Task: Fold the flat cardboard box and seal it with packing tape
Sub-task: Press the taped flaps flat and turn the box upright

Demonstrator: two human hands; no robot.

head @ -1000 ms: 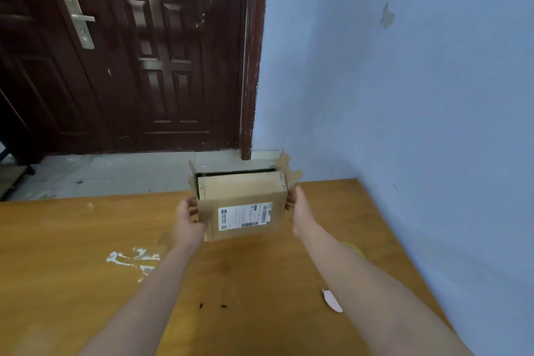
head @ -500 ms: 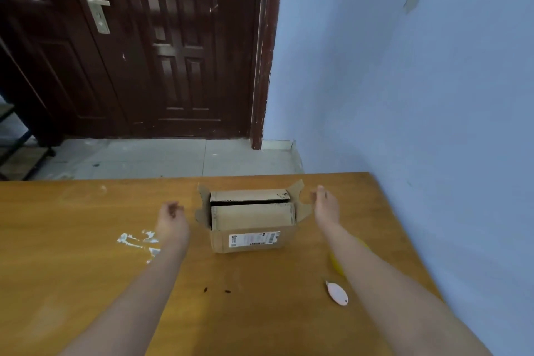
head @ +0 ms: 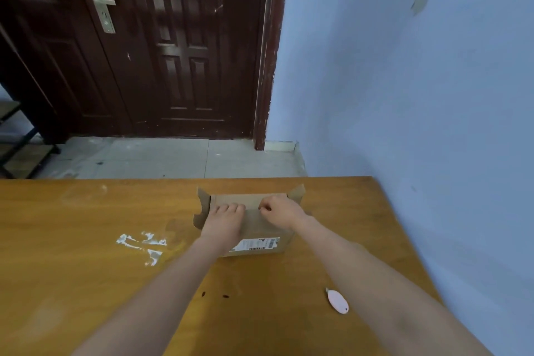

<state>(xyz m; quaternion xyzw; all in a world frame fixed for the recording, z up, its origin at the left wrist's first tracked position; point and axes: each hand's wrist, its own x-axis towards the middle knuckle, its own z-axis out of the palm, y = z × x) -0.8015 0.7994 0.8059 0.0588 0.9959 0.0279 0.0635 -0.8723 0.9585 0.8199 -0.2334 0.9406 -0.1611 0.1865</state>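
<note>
Two bare hands down on one small cardboard box [head: 254, 228], all carried by a wide wooden table [head: 86, 283] pushed against a pale blue wall [head: 404, 95] along its right edge. Beyond the far edge: grey floor tiles [head: 161, 157] and a dark brown door [head: 161, 46] with a metal handle [head: 101, 4]. Box standing near the far edge, closer to the far right corner than the left, long top flaps folded down, short end flaps [head: 202, 208] sticking up and outward at both ends. White shipping label [head: 258, 244] on the near side, partly hidden by the left wrist. Left hand [head: 225, 221] flat-ish on the left half of the top, fingers together and bent at the knuckles, pressing down on the flap. Right hand [head: 281, 211] on the right half, fingers curled in toward the thumb, resting on the flap near the middle seam; cannot tell whether anything is pinched there. Smeared white residue [head: 141, 246] on the table left of the box. Small pale pink oval object [head: 337, 300] lying near the right edge, well apart from the box, beside the right forearm. Two tiny dark spots [head: 213, 295] toward the near edge, between the forearms.
</note>
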